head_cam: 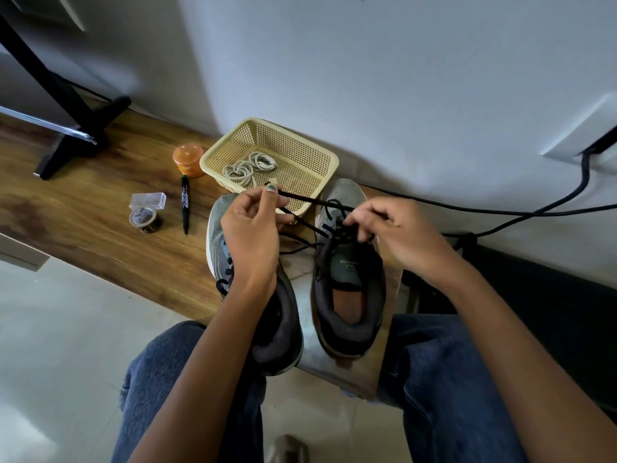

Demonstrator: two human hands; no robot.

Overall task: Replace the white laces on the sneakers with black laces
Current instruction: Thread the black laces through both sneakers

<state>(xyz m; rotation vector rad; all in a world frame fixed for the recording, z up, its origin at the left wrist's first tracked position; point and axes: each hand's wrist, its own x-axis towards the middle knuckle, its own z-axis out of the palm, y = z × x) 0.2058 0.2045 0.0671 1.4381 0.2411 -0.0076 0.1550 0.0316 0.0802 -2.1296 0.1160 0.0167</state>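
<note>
Slack is the worry here: the left hand [250,228] pinches one end of the black lace [302,222] up and left, while the right hand [397,232] grips its strands over the right sneaker [349,295], near the basket [300,155]; a hard tug could strip an eyelet.

no text can be read for certain. the marker [185,204], just left of the basket [293,135], carries print too small to make out, and the insole logo [347,264] in the right sneaker [349,295] is blurred.
</note>
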